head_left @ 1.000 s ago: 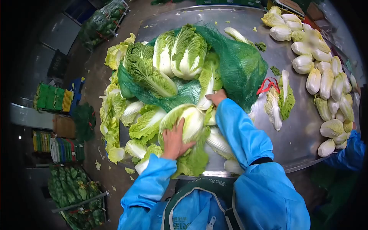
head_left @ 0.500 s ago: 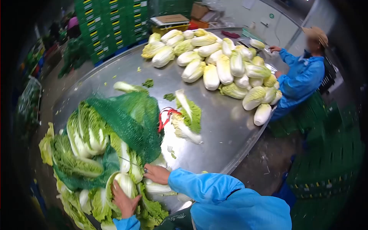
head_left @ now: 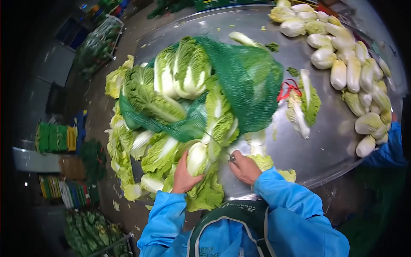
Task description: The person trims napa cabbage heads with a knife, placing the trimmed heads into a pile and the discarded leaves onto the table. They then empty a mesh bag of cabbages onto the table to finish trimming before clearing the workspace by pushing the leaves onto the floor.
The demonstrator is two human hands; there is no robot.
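Observation:
My left hand is wrapped around the side of a napa cabbage, its pale base facing up and loose outer leaves hanging around it. In my right hand is a knife with a thin blade that reaches toward the cabbage; its handle is mostly hidden in my closed fingers. Beyond the hands lies a green mesh bag, opened out, with untrimmed napa cabbages in its mouth. Cut outer leaves are heaped to the left of my left hand.
Trimmed napa cabbages are piled along the far right of the metal table. Loose leaves and a red tie lie mid-table. A co-worker's blue sleeve shows at the right edge. Crates stand on the floor at left.
My view has swung left and down, so the bag and hands appear farther right. My left hand stays on the cabbage, and the knife remains in my right. The co-worker is mostly out of view.

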